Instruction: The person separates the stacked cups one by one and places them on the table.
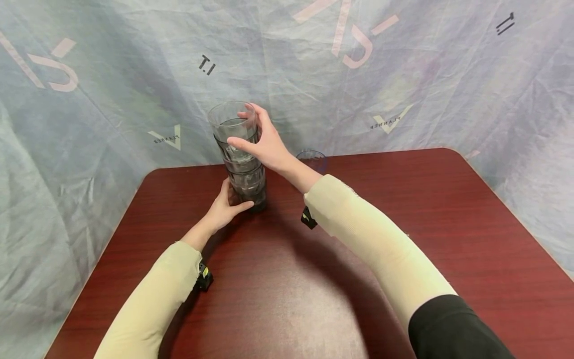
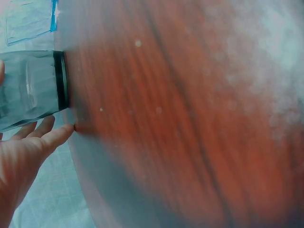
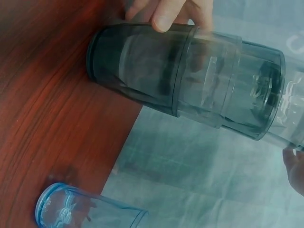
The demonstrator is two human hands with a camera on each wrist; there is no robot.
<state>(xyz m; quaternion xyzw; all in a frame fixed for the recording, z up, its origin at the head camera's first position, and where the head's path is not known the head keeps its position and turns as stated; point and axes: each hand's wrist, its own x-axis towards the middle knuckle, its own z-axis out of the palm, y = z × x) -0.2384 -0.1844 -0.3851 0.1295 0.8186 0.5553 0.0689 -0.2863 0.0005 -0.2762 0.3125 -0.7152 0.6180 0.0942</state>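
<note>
A tall stack of nested tumblers (image 1: pixel 245 174), smoky grey ones alternating with clear ones, stands on the table near its back edge, a clear tumbler (image 1: pixel 219 115) on top. Around the base, my left hand (image 1: pixel 221 208) holds the lowest grey tumbler (image 3: pixel 137 66), thumb in front and fingers at the far side. Higher up, my right hand (image 1: pixel 269 147) grips the stack near the clear top tumbler, thumb at the near side and fingers behind the rim. The left wrist view has only the grey bottom tumbler (image 2: pixel 33 88) beside my left hand (image 2: pixel 21 159).
A clear tumbler with blue edges (image 1: pixel 311 160) stands to the right of the stack, partly hidden behind my right forearm. The red-brown wooden table (image 1: pixel 269 299) ends just behind the stack, against a printed cloth backdrop (image 1: pixel 291 75).
</note>
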